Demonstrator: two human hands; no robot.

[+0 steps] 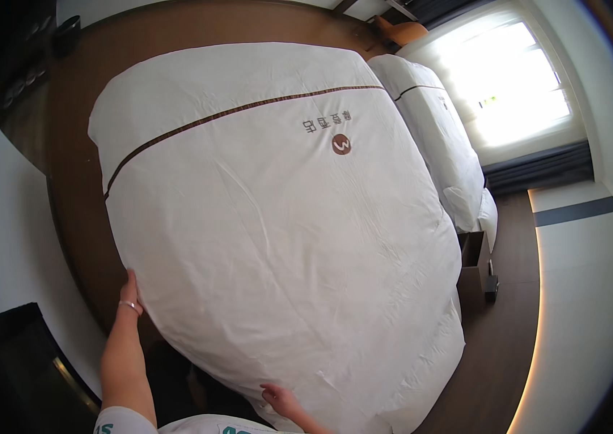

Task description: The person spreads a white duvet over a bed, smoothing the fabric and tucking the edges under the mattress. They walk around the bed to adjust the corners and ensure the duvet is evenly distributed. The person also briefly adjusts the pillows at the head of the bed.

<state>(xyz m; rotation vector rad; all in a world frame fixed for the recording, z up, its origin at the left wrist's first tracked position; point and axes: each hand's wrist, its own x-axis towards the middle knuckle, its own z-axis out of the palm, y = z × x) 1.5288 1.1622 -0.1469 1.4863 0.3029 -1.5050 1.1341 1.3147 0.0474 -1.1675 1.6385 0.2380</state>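
Note:
A large white duvet (263, 217) covers the bed before me, with a dark brown stripe (241, 108) across its far part and a printed round brown emblem beside some writing. Shallow creases run over its surface. My left hand (130, 291), with a silvery band at the wrist, is at the duvet's left side edge; its fingers are mostly hidden, so its grip cannot be made out. Close to my body, my right hand (281, 401) rests on or just over the near left part of the duvet, one finger extended and the others curled.
A second white-covered bed (431, 130) stands to the right, below a bright window (523, 87). Between the beds is a dark nightstand (473, 271). A wood headboard panel (507, 304) lines the right wall. Brown floor (76, 217) runs along the left side.

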